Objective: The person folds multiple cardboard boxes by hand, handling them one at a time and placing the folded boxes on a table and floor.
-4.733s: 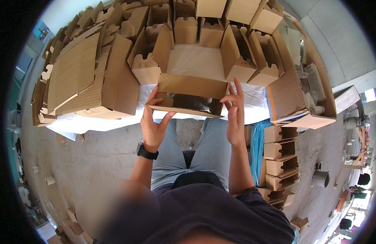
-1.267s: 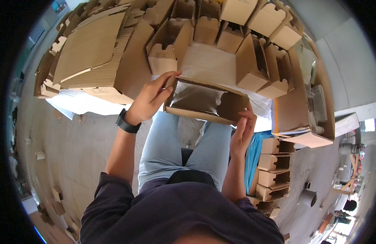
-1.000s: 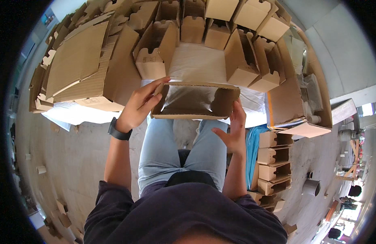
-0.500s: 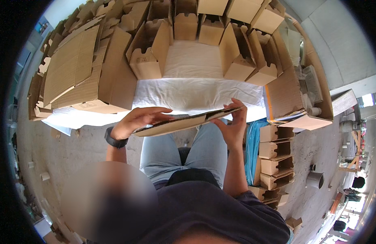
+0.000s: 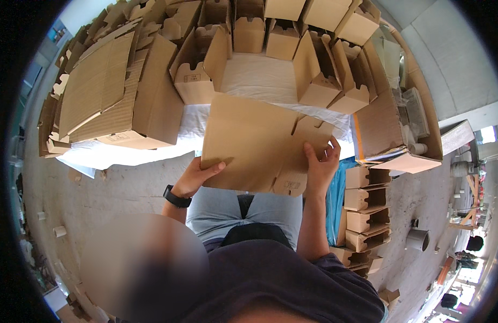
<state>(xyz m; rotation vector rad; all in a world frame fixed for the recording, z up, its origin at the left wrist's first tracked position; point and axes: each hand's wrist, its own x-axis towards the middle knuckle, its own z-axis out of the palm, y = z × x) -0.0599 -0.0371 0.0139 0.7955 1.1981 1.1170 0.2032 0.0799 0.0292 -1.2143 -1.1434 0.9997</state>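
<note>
Above my lap I hold a flat, brown cardboard box blank [image 5: 254,142] with slots and notched flaps at its right end. My left hand [image 5: 197,176] grips its lower left corner, thumb on the near face and the other fingers hidden behind. At the right end, my right hand [image 5: 320,164] pinches the flap edge, its thumb on the face and fingers curling over the side. The blank is tilted up with its broad face toward me, overlapping the edge of the white cloth [image 5: 259,78] on the table behind.
Folded open-topped cardboard boxes [image 5: 195,81] line the table's far side. A large carton [image 5: 157,97] stands left, and another carton [image 5: 381,107] holding odds and ends stands right. More boxes [image 5: 356,199] are stacked beside blue plastic [image 5: 335,207] at my right. A grey bucket-like container [image 5: 417,238] lies on the floor.
The cardboard blank has turned from nearly edge-on to showing its broad face. My left hand has moved down and right to its lower corner, and my right hand has shifted slightly right.
</note>
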